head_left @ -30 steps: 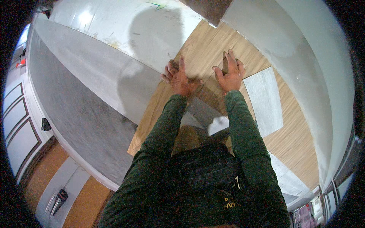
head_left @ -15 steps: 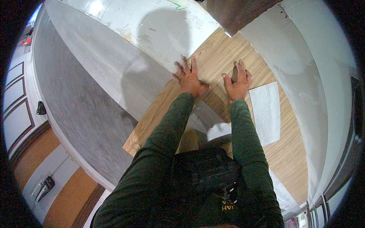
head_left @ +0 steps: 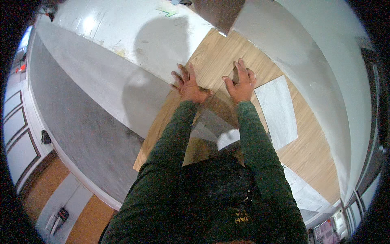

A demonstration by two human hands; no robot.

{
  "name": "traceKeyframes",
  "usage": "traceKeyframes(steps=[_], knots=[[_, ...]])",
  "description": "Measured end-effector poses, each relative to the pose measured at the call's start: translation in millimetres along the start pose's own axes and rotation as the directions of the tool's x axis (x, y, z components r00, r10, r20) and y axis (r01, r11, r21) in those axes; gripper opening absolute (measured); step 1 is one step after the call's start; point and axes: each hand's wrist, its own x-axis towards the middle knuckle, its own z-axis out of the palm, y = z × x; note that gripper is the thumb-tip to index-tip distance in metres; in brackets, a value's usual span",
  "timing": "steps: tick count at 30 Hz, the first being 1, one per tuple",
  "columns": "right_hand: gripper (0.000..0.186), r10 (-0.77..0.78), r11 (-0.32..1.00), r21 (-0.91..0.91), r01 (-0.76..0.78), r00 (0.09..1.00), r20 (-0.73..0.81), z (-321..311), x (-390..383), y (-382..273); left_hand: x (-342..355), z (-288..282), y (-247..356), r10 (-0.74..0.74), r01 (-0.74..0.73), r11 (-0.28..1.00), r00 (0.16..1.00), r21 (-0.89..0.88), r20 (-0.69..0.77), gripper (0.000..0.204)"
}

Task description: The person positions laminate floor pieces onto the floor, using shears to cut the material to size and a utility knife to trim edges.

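Observation:
Pale brown wood-grain boards (head_left: pixel 219 49) lie beneath both hands, forming a corner around a grey inner area. My left hand (head_left: pixel 191 87) rests with spread fingers on the boards near their left edge, its fingertips reaching toward the white surface. To its right, my right hand (head_left: pixel 241 85) is on the boards too, fingers stretched forward and thumb out to the side. A dark patch shows between that thumb and the fingers; I cannot tell whether it is only shadow. Beside my right wrist lies a light grey rectangular piece (head_left: pixel 278 110) on top of the wood grain.
Grey panels (head_left: pixel 89 97) run along the left, bordering a white scuffed surface (head_left: pixel 118 28) at the far side. A dark brown panel (head_left: pixel 217 12) stands at the far edge. Pale wall (head_left: pixel 308 69) curves along the right. A small black object (head_left: pixel 45 137) sits at the left rim.
My view has turned and shifted slightly, so the boards and the grey piece appear moved. Both hands keep nearly the same pose and place on the boards.

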Motion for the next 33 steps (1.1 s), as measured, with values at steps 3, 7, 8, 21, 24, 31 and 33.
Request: traceKeyframes(steps=[3, 7, 8, 21, 24, 31, 33], knots=[[0.070, 0.040, 0.999, -0.019, -0.039, 0.999, 0.032, -1, -2, 0, 0, 5, -1, -0.002, 0.002, 1.000, 1.000, 0.023, -0.003, 0.142], [0.070, 0.044, 0.999, -0.005, -0.044, 0.998, 0.037, -1, -2, 3, 2, 8, -3, 0.005, -0.004, 1.000, 1.000, 0.018, -0.015, 0.142], [0.069, 0.049, 0.999, -0.007, -0.048, 0.998, 0.041, 0, -2, 3, 3, 10, -5, 0.004, -0.004, 1.000, 1.000, 0.019, -0.014, 0.141], [0.069, 0.079, 0.996, -0.054, -0.074, 0.990, 0.113, -6, 1, 0, -9, 13, -8, 0.076, -0.076, 0.997, 0.990, 0.010, -0.115, 0.134], [0.069, 0.079, 0.997, -0.029, -0.076, 0.990, 0.114, -9, 2, 1, -16, 11, -7, 0.108, -0.101, 0.994, 0.978, 0.049, -0.181, 0.129], [0.073, 0.104, 0.995, -0.018, -0.102, 0.983, 0.148, -11, 2, -5, -18, -2, -2, 0.077, -0.056, 0.993, 0.975, 0.105, -0.207, 0.129], [0.071, 0.080, 0.996, -0.044, -0.076, 0.991, 0.104, -9, 1, -1, -14, -7, 3, 0.052, -0.036, 0.995, 0.982, 0.088, -0.180, 0.130]])
